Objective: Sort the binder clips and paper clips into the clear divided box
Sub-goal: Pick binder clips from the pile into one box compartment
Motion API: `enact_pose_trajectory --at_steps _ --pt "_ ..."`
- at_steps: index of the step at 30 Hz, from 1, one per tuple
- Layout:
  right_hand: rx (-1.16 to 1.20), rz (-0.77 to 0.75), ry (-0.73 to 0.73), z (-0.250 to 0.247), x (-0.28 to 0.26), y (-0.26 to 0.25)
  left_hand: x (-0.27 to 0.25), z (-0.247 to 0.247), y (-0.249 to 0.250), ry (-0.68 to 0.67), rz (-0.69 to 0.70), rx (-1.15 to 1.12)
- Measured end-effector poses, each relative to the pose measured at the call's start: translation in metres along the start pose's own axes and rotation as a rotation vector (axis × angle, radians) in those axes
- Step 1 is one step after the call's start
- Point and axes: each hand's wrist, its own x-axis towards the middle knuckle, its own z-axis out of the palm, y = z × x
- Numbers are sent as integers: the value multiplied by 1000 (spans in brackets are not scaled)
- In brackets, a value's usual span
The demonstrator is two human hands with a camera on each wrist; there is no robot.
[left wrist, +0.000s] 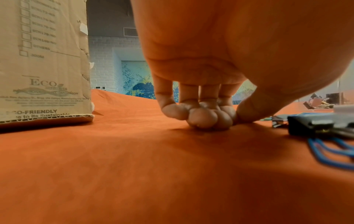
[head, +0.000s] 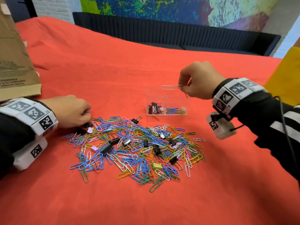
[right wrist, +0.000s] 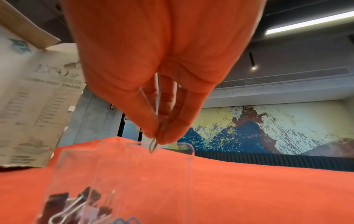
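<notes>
A pile of coloured paper clips and binder clips (head: 134, 148) lies on the red cloth. Behind it stands the clear divided box (head: 166, 101) (right wrist: 122, 166). Its left compartment holds binder clips (head: 154, 107) (right wrist: 76, 203) and its right one paper clips (head: 175, 110). My right hand (head: 182, 88) (right wrist: 156, 138) hovers over the box's right side, thumb and fingers pinching a few paper clips (head: 178, 86) (right wrist: 153, 147). My left hand (head: 87, 116) (left wrist: 233, 119) rests at the pile's left edge, fingers curled with tips on the cloth beside a black binder clip (head: 88, 124) (left wrist: 321, 127). Nothing shows between those fingers.
A cardboard box (head: 14, 62) (left wrist: 44, 60) stands at the far left of the table. One orange paper clip (head: 155, 117) lies loose in front of the clear box. A dark bench (head: 162, 33) runs behind the table. Bare red cloth spreads in front of the pile.
</notes>
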Motion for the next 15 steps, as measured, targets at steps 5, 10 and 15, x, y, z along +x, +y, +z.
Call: enact_pose_trajectory --at_steps 5,10,15 --pt "5 20 1 6 -2 3 0 0 -1 -3 5 7" --pt "-9 -67 -40 -6 -27 5 0 0 0 -7 3 -3" --pt "-122 -90 -614 0 -64 -3 -1 -1 1 -10 -5 -18"
